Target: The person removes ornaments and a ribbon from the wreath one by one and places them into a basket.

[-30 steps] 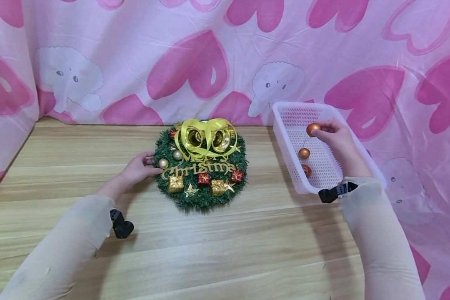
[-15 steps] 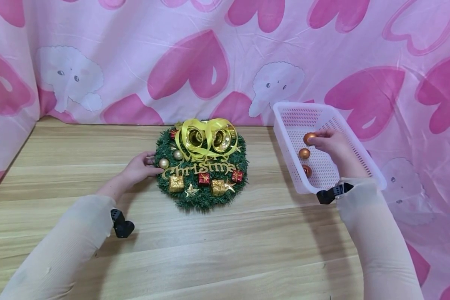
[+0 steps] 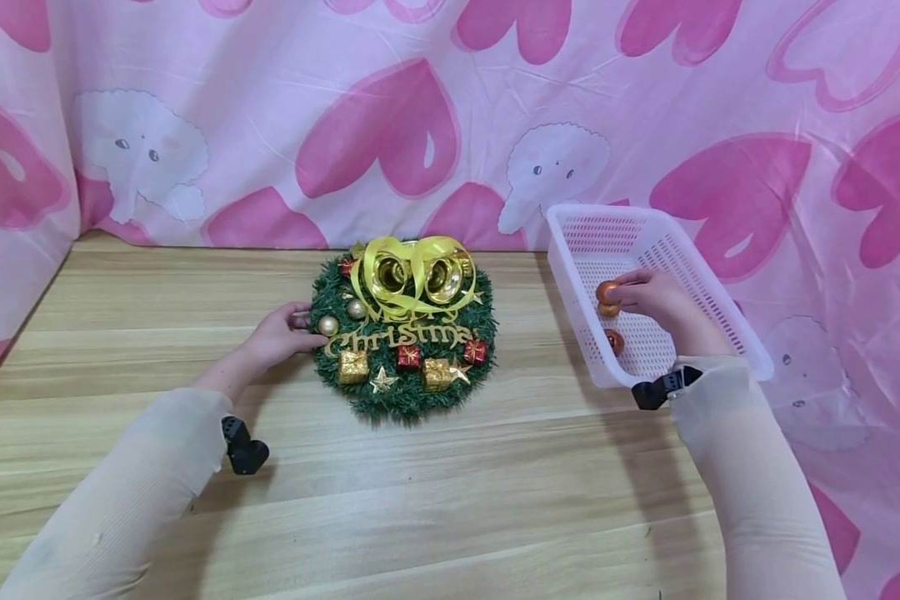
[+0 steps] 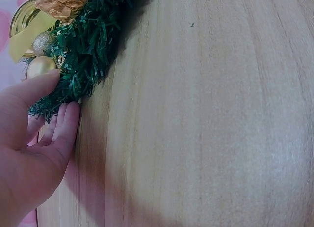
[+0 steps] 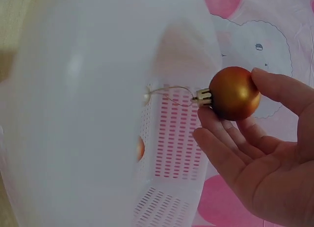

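Observation:
A green Christmas wreath [image 3: 401, 402] lies on the table, trimmed with gold bells, yellow ribbon, small gift boxes, stars and gold "Merry Christmas" lettering. My left hand [image 3: 272, 337] holds its left edge; in the left wrist view the thumb presses on top, beside a gold ball [image 4: 41, 66], with the fingertips low at the edge. Over the white plastic basket [image 3: 579, 312], my right hand [image 3: 666, 302] pinches an orange Christmas bauble [image 5: 235, 93] between thumb and fingers. From its gold cap trails a thin looped string [image 5: 169, 88]. Two more orange baubles are in the basket, one partly hidden behind the held one.
The basket stands to the right of the wreath, its back end near the pink heart-print cloth [image 3: 375, 125] that hangs behind and at the sides. Bare wooden table [image 3: 420, 508] shows in front of the wreath. Each wrist wears a black camera [image 3: 246, 450].
My right hand has moved the held bauble left and toward the front of the basket, so it now overlaps another bauble. The left hand and wreath stay in place.

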Action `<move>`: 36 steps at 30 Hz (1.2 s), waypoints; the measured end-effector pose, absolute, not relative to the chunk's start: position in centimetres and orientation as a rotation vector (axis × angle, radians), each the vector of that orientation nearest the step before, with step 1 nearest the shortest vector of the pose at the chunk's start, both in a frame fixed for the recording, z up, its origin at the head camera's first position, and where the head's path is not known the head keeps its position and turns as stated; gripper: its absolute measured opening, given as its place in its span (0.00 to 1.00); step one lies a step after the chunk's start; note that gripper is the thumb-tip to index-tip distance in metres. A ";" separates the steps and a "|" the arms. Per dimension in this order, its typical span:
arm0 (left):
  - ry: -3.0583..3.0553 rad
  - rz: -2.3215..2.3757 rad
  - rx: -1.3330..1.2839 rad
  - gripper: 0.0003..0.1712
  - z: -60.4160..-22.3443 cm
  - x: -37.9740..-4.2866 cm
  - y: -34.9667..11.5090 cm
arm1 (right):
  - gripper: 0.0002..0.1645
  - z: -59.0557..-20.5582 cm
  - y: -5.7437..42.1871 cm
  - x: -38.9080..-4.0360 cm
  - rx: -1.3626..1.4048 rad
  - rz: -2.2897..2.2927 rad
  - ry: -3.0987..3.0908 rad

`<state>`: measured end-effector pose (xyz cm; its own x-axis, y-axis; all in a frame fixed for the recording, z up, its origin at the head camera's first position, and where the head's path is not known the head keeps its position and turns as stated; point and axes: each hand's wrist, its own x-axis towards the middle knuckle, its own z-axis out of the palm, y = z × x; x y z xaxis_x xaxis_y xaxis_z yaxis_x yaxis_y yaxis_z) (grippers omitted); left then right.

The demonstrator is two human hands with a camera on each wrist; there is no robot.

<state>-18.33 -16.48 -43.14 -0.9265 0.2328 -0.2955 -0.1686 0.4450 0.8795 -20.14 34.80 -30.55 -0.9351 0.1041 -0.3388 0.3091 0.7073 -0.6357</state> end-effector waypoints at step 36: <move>2.334 1.486 0.060 0.48 -42.7 -18.1 -16.3 | 0.27 -28.5 25.7 -20.2 0.022 -1.444 2.594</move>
<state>-18.05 -16.29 -42.67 -0.9299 0.2316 -0.2858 -0.1610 0.4421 0.8824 -20.24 25.73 -28.50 -0.9851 -0.0707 -0.1566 0.0959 0.5302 -0.8424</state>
